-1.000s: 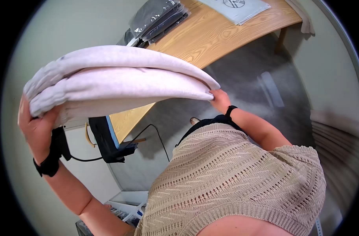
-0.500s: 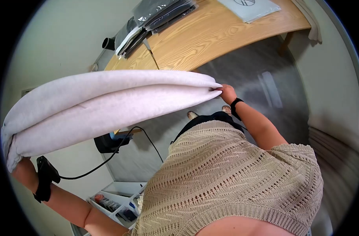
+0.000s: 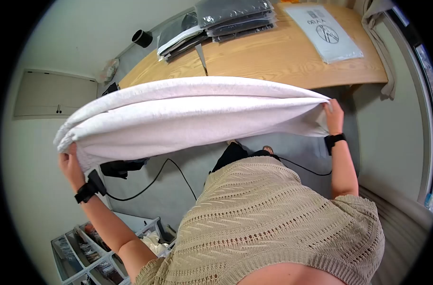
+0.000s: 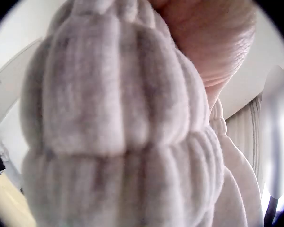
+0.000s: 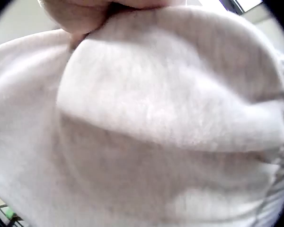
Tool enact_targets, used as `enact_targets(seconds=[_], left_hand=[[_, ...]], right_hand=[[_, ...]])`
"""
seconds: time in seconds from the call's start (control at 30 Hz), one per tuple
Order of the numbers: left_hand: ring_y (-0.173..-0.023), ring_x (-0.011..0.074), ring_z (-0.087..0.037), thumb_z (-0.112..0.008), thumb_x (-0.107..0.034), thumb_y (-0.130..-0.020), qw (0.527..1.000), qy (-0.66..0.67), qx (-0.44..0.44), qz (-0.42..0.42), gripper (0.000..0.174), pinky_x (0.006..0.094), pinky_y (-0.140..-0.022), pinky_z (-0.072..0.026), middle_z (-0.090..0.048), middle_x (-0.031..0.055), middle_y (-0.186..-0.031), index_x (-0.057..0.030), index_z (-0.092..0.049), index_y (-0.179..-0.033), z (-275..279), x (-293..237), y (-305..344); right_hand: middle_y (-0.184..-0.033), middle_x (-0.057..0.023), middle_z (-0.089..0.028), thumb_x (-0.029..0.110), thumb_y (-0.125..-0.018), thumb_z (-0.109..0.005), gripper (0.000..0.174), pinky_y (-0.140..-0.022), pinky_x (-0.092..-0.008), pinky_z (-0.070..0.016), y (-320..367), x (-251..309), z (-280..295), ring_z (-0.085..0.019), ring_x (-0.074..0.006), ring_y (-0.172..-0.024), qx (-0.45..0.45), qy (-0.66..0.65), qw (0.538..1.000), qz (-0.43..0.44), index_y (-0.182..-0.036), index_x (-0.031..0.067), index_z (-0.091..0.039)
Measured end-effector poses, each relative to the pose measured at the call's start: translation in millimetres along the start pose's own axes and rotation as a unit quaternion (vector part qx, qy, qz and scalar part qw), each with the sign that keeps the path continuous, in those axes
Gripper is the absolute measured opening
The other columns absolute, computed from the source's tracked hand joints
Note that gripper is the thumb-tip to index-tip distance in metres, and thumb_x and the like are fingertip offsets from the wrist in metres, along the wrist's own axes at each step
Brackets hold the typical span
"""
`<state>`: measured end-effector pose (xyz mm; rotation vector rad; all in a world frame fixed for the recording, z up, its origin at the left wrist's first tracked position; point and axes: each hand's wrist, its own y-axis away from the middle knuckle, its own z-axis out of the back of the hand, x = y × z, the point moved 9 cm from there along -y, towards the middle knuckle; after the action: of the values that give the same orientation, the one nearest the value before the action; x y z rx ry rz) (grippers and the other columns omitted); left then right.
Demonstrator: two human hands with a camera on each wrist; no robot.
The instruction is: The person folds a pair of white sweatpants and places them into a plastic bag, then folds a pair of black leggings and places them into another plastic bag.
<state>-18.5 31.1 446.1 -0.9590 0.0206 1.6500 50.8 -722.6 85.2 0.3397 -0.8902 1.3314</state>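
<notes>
Pale off-white sweatpants (image 3: pixel 178 121), folded lengthwise, stretch between my two hands in the head view. My left hand (image 3: pixel 71 168) grips the gathered elastic waistband (image 4: pixel 94 90), which fills much of the left wrist view. At the other end, my right hand (image 3: pixel 335 116) pinches the cloth near its upper corner. Loose fabric sags below that hand, and a ribbed edge (image 5: pixel 279 189) shows at the right of the right wrist view. The cloth hides part of the table's near edge.
Beyond the cloth stands a wooden table (image 3: pixel 254 61). It bears stacked dark garments in clear bags (image 3: pixel 235 16) and a printed plastic bag (image 3: pixel 325 35). Divided bins (image 3: pixel 90 256) sit low at the left. A black cable (image 3: pixel 152 183) runs from my left wrist.
The sweatpants have gone from slanting down leftward to nearly level. My right hand has moved right, and my left hand has come back into fuller view. The camera view has shifted too.
</notes>
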Motion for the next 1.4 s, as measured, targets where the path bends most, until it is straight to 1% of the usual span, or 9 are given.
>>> enact_targets(seconds=[0.2, 0.5, 0.57, 0.6, 0.67, 0.73, 0.97, 1.13, 1.4], left_hand=[[-0.092, 0.0098, -0.054, -0.059, -0.020, -0.090, 0.979, 0.114, 0.072, 0.152, 0.027, 0.0241, -0.081, -0.0428, -0.062, 0.0036, -0.103, 0.0002, -0.060, -0.109, -73.4, 155.2, 6.3], [-0.086, 0.0119, -0.057, -0.061, -0.018, -0.088, 0.917, 0.208, 0.173, 0.293, 0.034, 0.0253, -0.077, -0.0441, -0.064, 0.0075, -0.100, 0.0039, -0.058, -0.113, -231.6, 346.8, -50.4], [-0.091, 0.0192, -0.058, -0.065, -0.025, -0.085, 0.934, 0.066, 0.160, 0.312, 0.041, 0.0296, -0.080, -0.0444, -0.063, 0.0133, -0.106, 0.0024, -0.058, -0.114, -252.7, 427.0, -55.2], [-0.104, 0.0315, -0.054, -0.068, -0.030, -0.082, 0.942, -0.162, 0.178, 0.232, 0.052, 0.0358, -0.088, -0.0423, -0.056, 0.0215, -0.117, 0.0006, -0.053, -0.121, -256.2, 446.1, -68.3], [-0.117, 0.0396, -0.044, -0.067, -0.028, -0.081, 0.965, -0.158, 0.119, 0.170, 0.056, 0.0408, -0.098, -0.0362, -0.048, 0.0263, -0.125, 0.0000, -0.047, -0.126, -279.9, 440.8, -80.0], [-0.119, 0.0391, -0.043, -0.066, -0.024, -0.082, 0.974, -0.115, 0.127, 0.147, 0.055, 0.0407, -0.100, -0.0349, -0.047, 0.0258, -0.126, -0.0006, -0.046, -0.127, -302.6, 425.1, -78.1], [-0.107, 0.0387, -0.051, -0.057, 0.001, -0.073, 0.921, 0.035, 0.360, -0.145, 0.044, 0.0441, -0.094, -0.0408, -0.056, 0.0212, -0.114, -0.0008, -0.053, -0.117, -392.0, 245.8, -7.1], [-0.101, 0.0350, -0.053, -0.064, -0.004, -0.072, 0.883, 0.057, 0.435, -0.167, 0.039, 0.0413, -0.089, -0.0437, -0.056, 0.0165, -0.108, -0.0026, -0.055, -0.109, -413.2, 195.7, 53.0], [-0.097, 0.0303, -0.052, -0.076, -0.017, -0.065, 0.870, -0.005, 0.476, -0.131, 0.046, 0.0403, -0.081, -0.0448, -0.054, 0.0104, -0.104, -0.0089, -0.056, -0.105, -433.6, 174.4, 104.5]], right_hand=[[-0.080, -0.0166, -0.060, 0.027, -0.080, -0.069, 0.027, -0.065, -0.0379, -0.0454, -75.1, 77.2, 35.0, -0.056, -0.0357, -0.075, 0.000, 0.138, 0.988, 0.073, -0.084, 0.0029, -0.057], [-0.091, -0.0136, -0.064, 0.035, -0.079, -0.067, 0.034, -0.074, -0.0406, -0.0481, -203.1, 116.6, -166.4, -0.060, -0.0337, -0.086, 0.163, 0.274, 0.943, 0.095, -0.094, 0.0048, -0.062], [-0.103, -0.0152, -0.063, 0.028, -0.079, -0.067, 0.031, -0.082, -0.0411, -0.0459, -204.6, 143.4, -204.5, -0.058, -0.0336, -0.097, 0.124, 0.253, 0.933, 0.225, -0.098, 0.0039, -0.062], [-0.103, -0.0152, -0.063, 0.028, -0.079, -0.067, 0.031, -0.082, -0.0411, -0.0459, -201.7, 149.4, -220.3, -0.058, -0.0336, -0.097, 0.132, 0.258, 0.931, 0.221, -0.098, 0.0039, -0.062], [-0.111, -0.0165, -0.060, 0.020, -0.079, -0.065, 0.029, -0.089, -0.0412, -0.0430, -198.1, 143.4, -242.8, -0.055, -0.0337, -0.105, 0.187, 0.176, 0.961, 0.104, -0.102, 0.0032, -0.062], [-0.111, -0.0165, -0.060, 0.016, -0.079, -0.063, 0.030, -0.090, -0.0404, -0.0429, -181.0, 126.2, -250.0, -0.055, -0.0331, -0.105, 0.181, 0.204, 0.954, 0.126, -0.105, 0.0036, -0.061], [-0.107, -0.0208, -0.060, 0.024, -0.076, -0.066, 0.041, -0.089, -0.0418, -0.0442, -138.6, 30.9, -181.3, -0.055, -0.0367, -0.102, 0.021, 0.290, 0.944, -0.156, -0.109, 0.0018, -0.058], [-0.105, -0.0226, -0.061, 0.036, -0.075, -0.069, 0.051, -0.086, -0.0403, -0.0460, -131.7, -28.4, -171.2, -0.058, -0.0354, -0.099, -0.013, 0.218, 0.933, -0.288, -0.110, -0.0003, -0.058], [-0.105, -0.0175, -0.064, 0.041, -0.075, -0.070, 0.052, -0.084, -0.0351, -0.0466, -174.5, -26.3, -204.6, -0.061, -0.0288, -0.100, 0.006, 0.135, 0.956, -0.261, -0.107, 0.0002, -0.061]])
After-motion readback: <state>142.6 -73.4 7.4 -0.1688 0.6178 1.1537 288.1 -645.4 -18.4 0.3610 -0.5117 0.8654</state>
